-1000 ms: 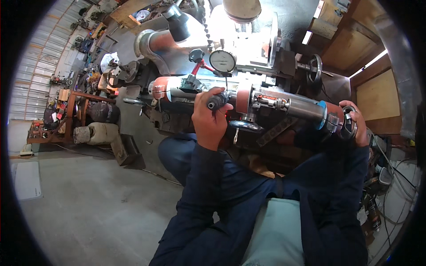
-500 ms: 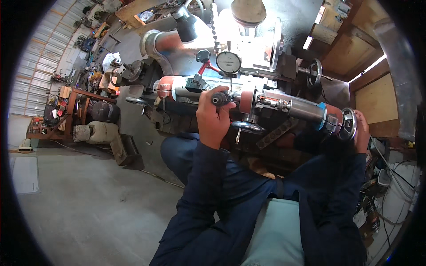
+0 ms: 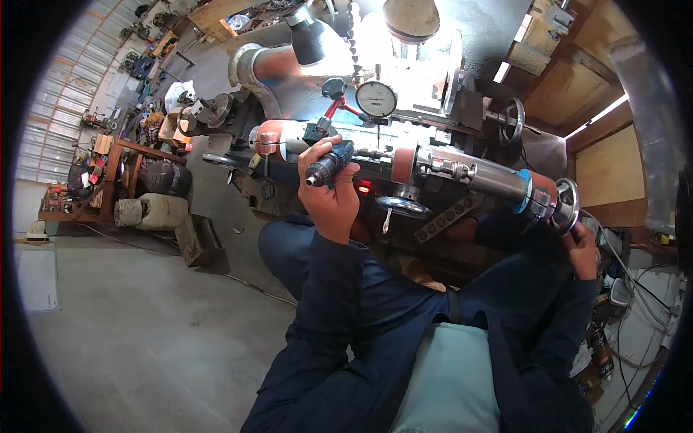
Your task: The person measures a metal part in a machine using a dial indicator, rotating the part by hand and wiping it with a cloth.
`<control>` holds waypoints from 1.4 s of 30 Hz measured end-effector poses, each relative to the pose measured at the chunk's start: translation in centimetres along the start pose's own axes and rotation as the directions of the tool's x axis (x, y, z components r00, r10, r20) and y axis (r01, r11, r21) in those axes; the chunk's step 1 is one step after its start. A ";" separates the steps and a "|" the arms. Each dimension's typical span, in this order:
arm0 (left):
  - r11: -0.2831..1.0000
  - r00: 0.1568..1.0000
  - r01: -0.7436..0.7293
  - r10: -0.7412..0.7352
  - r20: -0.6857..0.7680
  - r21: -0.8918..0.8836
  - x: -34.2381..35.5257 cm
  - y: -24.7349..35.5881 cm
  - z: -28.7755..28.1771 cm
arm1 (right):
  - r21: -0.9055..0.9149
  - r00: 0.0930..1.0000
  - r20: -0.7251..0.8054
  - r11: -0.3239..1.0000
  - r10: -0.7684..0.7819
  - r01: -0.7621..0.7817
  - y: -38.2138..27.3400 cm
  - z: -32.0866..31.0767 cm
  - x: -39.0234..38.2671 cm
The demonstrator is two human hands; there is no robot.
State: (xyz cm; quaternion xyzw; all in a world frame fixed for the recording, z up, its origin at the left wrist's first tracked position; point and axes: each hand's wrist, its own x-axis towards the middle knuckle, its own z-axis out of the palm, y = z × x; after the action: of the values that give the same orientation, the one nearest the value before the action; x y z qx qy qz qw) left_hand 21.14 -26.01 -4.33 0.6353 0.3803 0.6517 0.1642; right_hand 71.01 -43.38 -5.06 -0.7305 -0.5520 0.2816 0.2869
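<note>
While gripping dark cylindrical tool in left hand, just short of twelve o'clock from centre, has right hand at lower rim of chrome handwheel, three o'clock; cannot tell whether closed on it. Note dial gauge at one o'clock from tool.

This is a metalworking workshop — the long steel machine with orange-red painted sections carries polished round metal handwheels, and over it stands a round white-faced dial gauge. The plain grey concrete floor, the ribbed grey sheet-metal wall and the rust-brown steel rack show it too — along with the mixed tools and metal parts crowded beside that wall.
</note>
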 end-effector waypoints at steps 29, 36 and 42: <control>0.999 1.000 0.030 -0.030 -0.010 0.037 0.1 0.1 0.2 | 0.328 0.999 -0.032 0.944 0.038 -0.026 -3.9 -2.0 1.4; 0.999 0.998 0.041 -0.040 -0.051 0.011 0.0 -0.1 0.7 | 0.496 0.995 -0.062 0.867 0.079 -0.039 -1.3 -0.5 7.2; 0.999 0.999 0.018 -0.016 -0.043 0.036 0.1 0.0 0.4 | 0.334 0.998 0.024 0.941 -0.063 0.052 0.9 0.8 8.3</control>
State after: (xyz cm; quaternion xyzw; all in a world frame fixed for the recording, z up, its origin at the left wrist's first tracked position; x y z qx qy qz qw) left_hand 21.51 -25.82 -4.29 0.6208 0.4009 0.6568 0.1501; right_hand 72.93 -35.47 -7.04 -0.6500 -0.5224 0.3750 0.4049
